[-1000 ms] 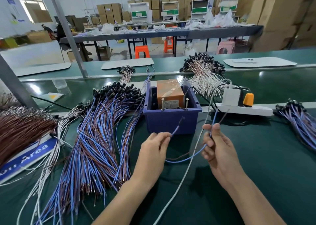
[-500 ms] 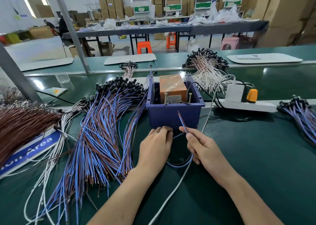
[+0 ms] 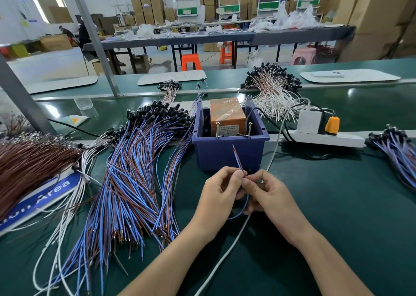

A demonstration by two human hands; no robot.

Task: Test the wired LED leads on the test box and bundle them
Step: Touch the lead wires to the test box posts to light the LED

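Lower centre of frame: both hands meet just in front of the blue bin [image 3: 227,156].

- My left hand [image 3: 219,196] is curled, its fingers [image 3: 234,179] closed on one blue-and-brown lead [image 3: 236,158].
- My right hand [image 3: 269,194] pinches the same lead between thumb and forefinger, with the other fingers loosely bent.
- The two grips touch each other, so the stripped tips stand stiff and side by side, tilted up toward the bin.
- The rest of the lead hangs in a loop below my hands. I cannot see its LED end.

Why I hold it this way: a short grip close to the tips gives me aim.

- The orange test box [image 3: 227,115] sits inside the bin, with two screws [image 3: 217,130] upright at its near edge, set apart from each other.
- I judge the screws to be the contacts, one per tip.
- The tips are near the screws but not touching, so this lead is not yet tested.

Stock, as I read it:
- A big fan of blue-and-brown leads [image 3: 135,171] lies at left centre, bare ends toward me and black heads away. I take these for the untested ones, handy to my left hand.
- A smaller bunch [image 3: 400,158] sits at the right edge, well apart, and is likely the finished side.
- The power strip [image 3: 324,139] lies right of the bin. A white cable [image 3: 275,148] runs from that side across the green surface [image 3: 349,217] and passes below my right hand.

Risk: the tips sit close together, and I judge they need splaying to reach one screw each without bridging.
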